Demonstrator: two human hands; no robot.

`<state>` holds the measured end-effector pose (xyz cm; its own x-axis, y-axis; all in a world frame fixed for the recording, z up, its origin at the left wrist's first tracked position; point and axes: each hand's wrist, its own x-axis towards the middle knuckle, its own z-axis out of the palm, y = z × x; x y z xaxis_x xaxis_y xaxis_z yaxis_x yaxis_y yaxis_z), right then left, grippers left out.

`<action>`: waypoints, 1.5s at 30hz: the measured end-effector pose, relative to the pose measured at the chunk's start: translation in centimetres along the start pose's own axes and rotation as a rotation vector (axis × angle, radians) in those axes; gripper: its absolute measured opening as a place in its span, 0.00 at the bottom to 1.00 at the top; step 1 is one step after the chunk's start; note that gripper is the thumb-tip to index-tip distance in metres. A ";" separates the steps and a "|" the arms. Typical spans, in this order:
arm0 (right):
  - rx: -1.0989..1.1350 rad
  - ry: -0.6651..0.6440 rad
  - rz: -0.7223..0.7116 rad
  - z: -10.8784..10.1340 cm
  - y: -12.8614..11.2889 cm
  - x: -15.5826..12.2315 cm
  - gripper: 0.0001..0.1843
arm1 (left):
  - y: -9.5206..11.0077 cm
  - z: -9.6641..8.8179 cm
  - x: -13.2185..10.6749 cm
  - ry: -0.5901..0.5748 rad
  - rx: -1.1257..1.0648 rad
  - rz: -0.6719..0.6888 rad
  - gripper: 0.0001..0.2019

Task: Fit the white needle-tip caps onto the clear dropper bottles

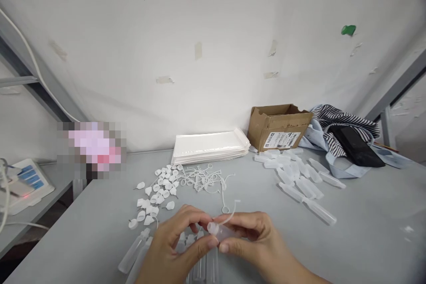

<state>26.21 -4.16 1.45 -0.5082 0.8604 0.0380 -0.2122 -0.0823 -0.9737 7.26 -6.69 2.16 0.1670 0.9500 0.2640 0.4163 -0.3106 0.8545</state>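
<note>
In my right hand (251, 239) is a small translucent plastic squeeze bottle (224, 232), lying tilted with its open neck toward the left. A thin white strap (233, 215) rises from near the bottle's neck, its free end pointing up. My left hand (186, 242) pinches the neck end between thumb and fingers; whether it also grips the strap's ring is hidden. Several similar bottles (133, 250) lie under and beside my left hand, partly covered by it. Just beyond are a pile of white caps (161, 188), some with thin needle tips, and a tangle of ring-ended straps (203, 177).
More loose bottles (296, 171) lie at the right on the grey table (359, 230). At the back are a stack of white padded envelopes (209, 145), an open cardboard box (279, 128), striped cloth (346, 117) and a black case (357, 146). A pixelated patch covers something at left.
</note>
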 end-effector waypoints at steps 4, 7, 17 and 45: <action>0.123 0.032 0.056 -0.3 0.2 0.3 0.13 | 0.2 0.5 -0.4 0.062 0.191 0.234 0.18; 0.082 0.073 0.074 -0.5 0.2 0.5 0.13 | -0.1 1.1 -0.6 0.030 0.277 0.307 0.28; 0.121 0.055 0.179 0.2 0.9 -0.2 0.17 | -1.1 3.1 -1.5 0.099 0.421 0.373 0.27; -0.994 -0.250 -0.105 -2.6 -2.3 0.1 0.10 | -2.0 2.8 -1.4 -0.197 0.390 0.292 0.29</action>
<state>28.88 -2.59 3.12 -0.7100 0.7008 0.0689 0.4628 0.5381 -0.7045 8.70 -7.48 -1.13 0.4749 0.8094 0.3456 0.6226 -0.5865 0.5181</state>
